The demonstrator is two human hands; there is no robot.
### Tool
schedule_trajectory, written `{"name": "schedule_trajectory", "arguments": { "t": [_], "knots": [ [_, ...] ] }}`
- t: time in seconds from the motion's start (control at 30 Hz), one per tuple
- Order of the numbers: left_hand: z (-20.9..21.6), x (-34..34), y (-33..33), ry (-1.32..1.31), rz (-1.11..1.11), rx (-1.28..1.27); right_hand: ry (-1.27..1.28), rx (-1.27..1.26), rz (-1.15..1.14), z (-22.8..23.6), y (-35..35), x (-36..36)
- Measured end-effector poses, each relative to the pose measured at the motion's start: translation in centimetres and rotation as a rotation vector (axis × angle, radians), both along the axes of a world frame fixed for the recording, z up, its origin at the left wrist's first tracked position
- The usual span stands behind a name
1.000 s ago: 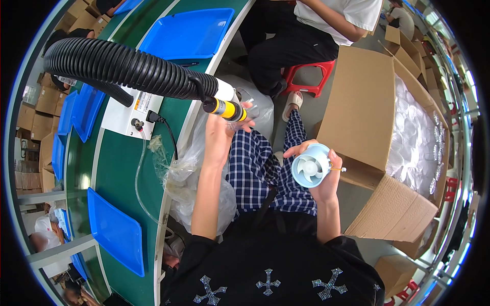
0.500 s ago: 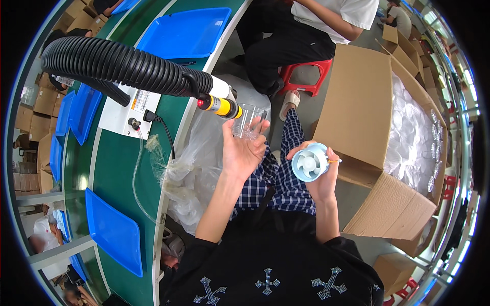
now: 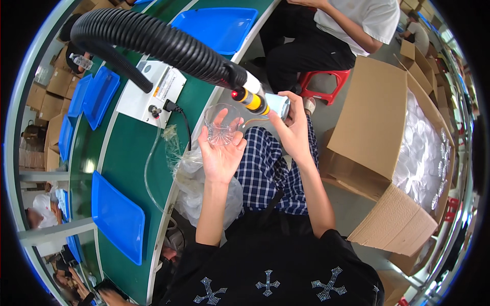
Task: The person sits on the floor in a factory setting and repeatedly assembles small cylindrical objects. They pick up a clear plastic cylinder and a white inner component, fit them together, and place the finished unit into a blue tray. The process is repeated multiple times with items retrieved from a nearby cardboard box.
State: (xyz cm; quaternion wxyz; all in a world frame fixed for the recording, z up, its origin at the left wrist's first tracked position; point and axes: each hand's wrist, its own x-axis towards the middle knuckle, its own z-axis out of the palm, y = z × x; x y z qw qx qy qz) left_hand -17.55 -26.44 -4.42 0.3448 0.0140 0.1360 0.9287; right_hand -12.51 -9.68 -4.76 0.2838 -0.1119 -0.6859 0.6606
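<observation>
My left hand is closed around a clear plastic cup, its wide opening tilted upward. My right hand grips a light blue round fan housing, partly hidden behind the fingers and the nozzle. Thin yellowish wires stick out of the housing toward the cup. Right beside the housing, a yellow and black nozzle with a red light points down toward my right hand; I cannot tell whether they touch. The nozzle hangs from a black corrugated hose.
On the green worktable at left stand a white box unit with cables and several blue trays. To the right, an open cardboard box holds clear plastic parts. A seated person is ahead; plastic bags hang by the table edge.
My right hand has brought the fan housing up and left to the nozzle and turned it. My left hand, still holding the cup, has moved left, away from the nozzle. The whole view has shifted.
</observation>
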Motion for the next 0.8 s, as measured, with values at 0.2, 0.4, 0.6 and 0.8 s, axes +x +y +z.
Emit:
{"name": "schedule_trajectory", "arguments": {
  "t": [0.2,0.4,0.6,0.8],
  "knots": [
    [-1.4,-0.5,0.9,-0.104,-0.054,0.068,0.047,-0.221,-0.095,-0.1,0.8,0.7],
    [-3.3,-0.1,7.7,-0.409,-0.202,0.055,0.183,-0.324,-0.259,0.3,2.8,5.3],
    [-0.5,0.7,10.2,-0.254,-0.260,0.111,0.152,-0.378,-0.271,0.7,4.1,7.5],
    [-0.9,0.2,5.5,-0.052,-0.121,0.053,0.089,-0.348,-0.174,-0.1,3.7,6.6]
  ]
}}
